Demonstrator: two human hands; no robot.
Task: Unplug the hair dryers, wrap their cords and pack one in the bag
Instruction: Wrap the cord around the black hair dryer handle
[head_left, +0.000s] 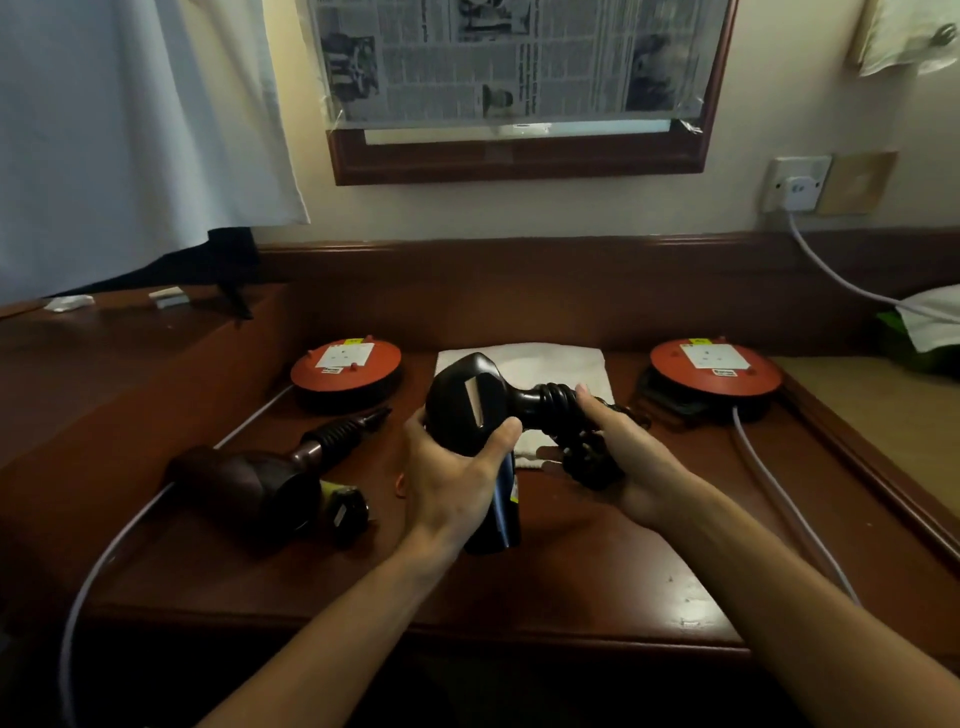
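I hold a black hair dryer (470, 395) above the middle of the desk. My left hand (452, 467) grips its body from below. Its black cord (558, 402) is coiled around the handle, and my right hand (613, 447) holds the handle end with the plug and loose cord bunched in the palm. A second, dark brown hair dryer (254, 483) lies on the desk to the left, its cord wound round the handle and its plug (345, 512) beside it. A white cloth bag (550, 369) lies flat behind the held dryer.
Two red extension reels with sockets sit at the back left (345, 364) and back right (714, 366), each trailing a pale cable (769, 467) over the desk. A wall socket (797, 184) holds a white plug at upper right. A raised dark ledge (104, 353) borders the desk's left side.
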